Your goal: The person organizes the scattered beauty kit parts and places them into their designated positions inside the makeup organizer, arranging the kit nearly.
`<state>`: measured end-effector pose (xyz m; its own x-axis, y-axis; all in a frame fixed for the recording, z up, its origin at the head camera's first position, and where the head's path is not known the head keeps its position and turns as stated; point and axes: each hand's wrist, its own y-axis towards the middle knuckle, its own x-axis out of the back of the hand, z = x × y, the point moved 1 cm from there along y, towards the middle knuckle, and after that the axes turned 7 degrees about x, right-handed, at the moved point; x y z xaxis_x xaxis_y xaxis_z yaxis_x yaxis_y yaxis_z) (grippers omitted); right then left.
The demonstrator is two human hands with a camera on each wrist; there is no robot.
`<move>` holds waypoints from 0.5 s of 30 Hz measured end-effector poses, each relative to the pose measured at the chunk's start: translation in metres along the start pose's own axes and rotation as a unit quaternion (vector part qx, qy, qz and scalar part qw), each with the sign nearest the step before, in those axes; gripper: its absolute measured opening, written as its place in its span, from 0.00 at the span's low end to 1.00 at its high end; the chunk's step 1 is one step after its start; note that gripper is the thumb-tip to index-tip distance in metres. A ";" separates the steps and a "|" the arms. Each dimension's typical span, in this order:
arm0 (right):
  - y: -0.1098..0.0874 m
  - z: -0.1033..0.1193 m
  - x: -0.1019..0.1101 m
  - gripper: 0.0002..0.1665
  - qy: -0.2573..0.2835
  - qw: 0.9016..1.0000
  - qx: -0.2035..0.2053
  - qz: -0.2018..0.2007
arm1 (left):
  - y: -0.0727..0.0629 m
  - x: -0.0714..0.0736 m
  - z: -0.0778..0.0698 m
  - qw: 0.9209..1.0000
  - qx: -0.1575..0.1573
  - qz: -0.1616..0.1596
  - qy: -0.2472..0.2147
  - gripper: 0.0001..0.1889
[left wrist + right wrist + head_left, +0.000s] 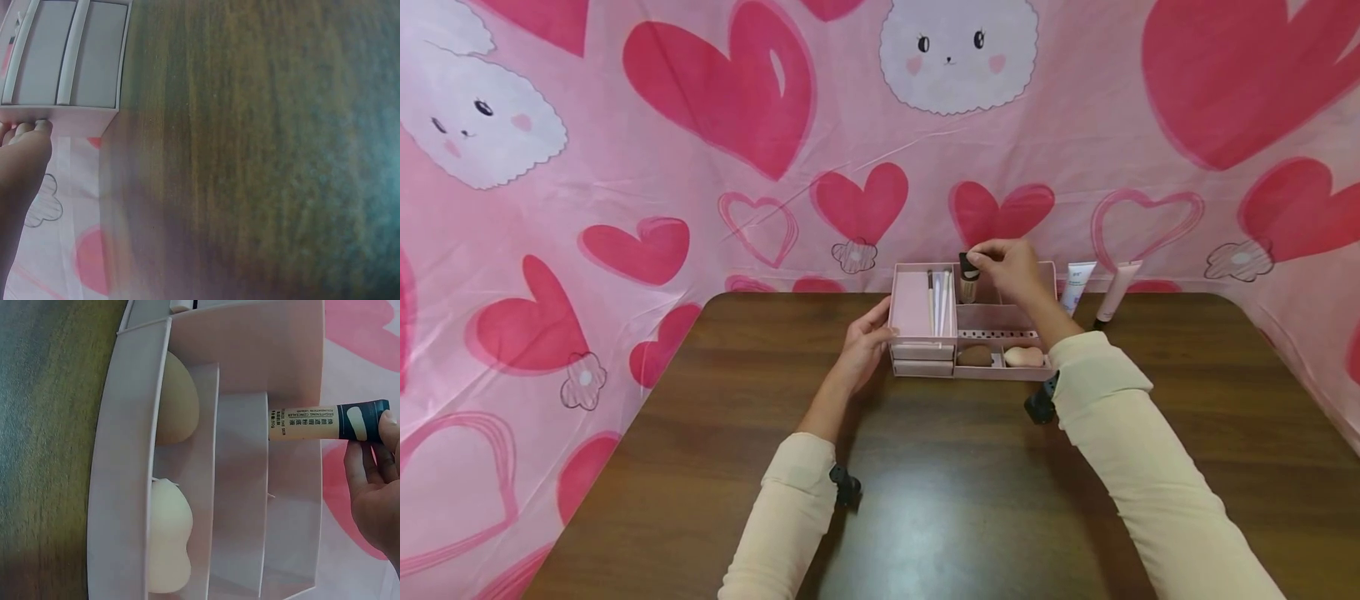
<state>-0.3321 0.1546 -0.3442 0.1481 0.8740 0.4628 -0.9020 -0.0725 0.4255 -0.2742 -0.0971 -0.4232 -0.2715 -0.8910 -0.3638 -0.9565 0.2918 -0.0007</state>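
Observation:
A pink desk organizer (pixel 922 340) stands near the back edge of the table. My right hand (pixel 1018 271) pinches the black cap of a beige foundation tube (pixel 306 422), cap up, its lower end inside a back compartment of the organizer. My left hand (pixel 867 346) rests against the organizer's left side, fingers along the side wall and thumb at the front corner. Slim brushes (pixel 938 302) lie in the top left tray. In the front compartments sit a brown makeup sponge (pixel 178 400) and a pale, waisted sponge (pixel 170 537).
To the right of the organizer stand a white tube (pixel 1077 283) and a pink tube (pixel 1117 292) with a black cap. The brown wooden table (pixel 940 492) spreads out in front. Behind it hangs a pink heart-patterned cloth (pixel 715 83). Two drawers (pixel 94 56) face the front on the organizer's left.

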 end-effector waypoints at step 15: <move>-0.002 -0.008 -0.009 0.15 -0.018 0.999 -0.015 0.022 | 0.001 0.001 0.000 1.000 0.000 0.002 -0.006 0.37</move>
<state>-0.3346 0.1504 -0.3559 0.1218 0.8521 0.5090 -0.9197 -0.0959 0.3807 -0.2755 -0.0973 -0.4238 -0.2731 -0.8859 -0.3750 -0.9556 0.2947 -0.0002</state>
